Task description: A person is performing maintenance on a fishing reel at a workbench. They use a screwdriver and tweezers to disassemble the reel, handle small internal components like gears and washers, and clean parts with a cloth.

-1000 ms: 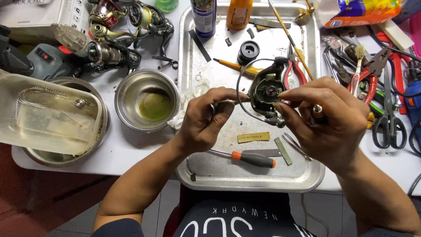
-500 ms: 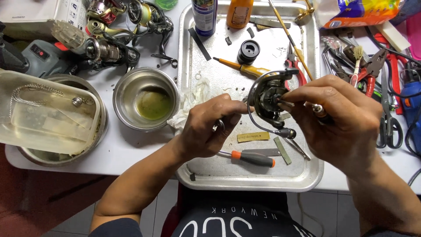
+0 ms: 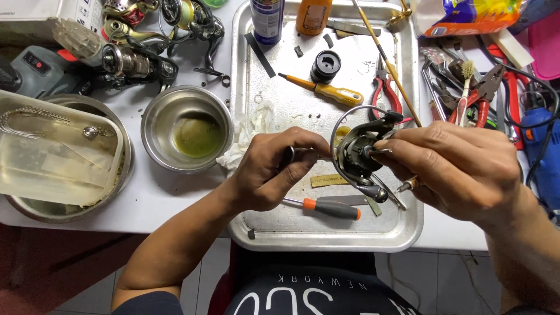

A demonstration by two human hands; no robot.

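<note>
A dark spinning fishing reel [image 3: 357, 153] with a wire bail arm hangs above a metal tray [image 3: 408, 233]. My left hand [image 3: 274, 169] is closed around its stem on the left side. On the right, my right hand [image 3: 461, 169] pinches the small shaft sticking out of the reel's front with thumb and forefinger. A thin tool with a metal tip [image 3: 406, 185] pokes out below that hand's fingers. An orange-handled screwdriver [image 3: 326, 207] lies on the tray just under the reel.
A yellow screwdriver [image 3: 329, 90], a black spool [image 3: 325, 65], red pliers [image 3: 385, 93], a spray can [image 3: 267, 20] and an orange bottle [image 3: 313, 14] lie on the tray. A steel bowl of greenish liquid [image 3: 188, 129] stands left of it. Other reels [image 3: 146, 58] and tools [image 3: 496, 87] crowd the table.
The reel and both hands have shifted slightly right over the tray. My right fingers have moved onto the shaft at the reel's front.
</note>
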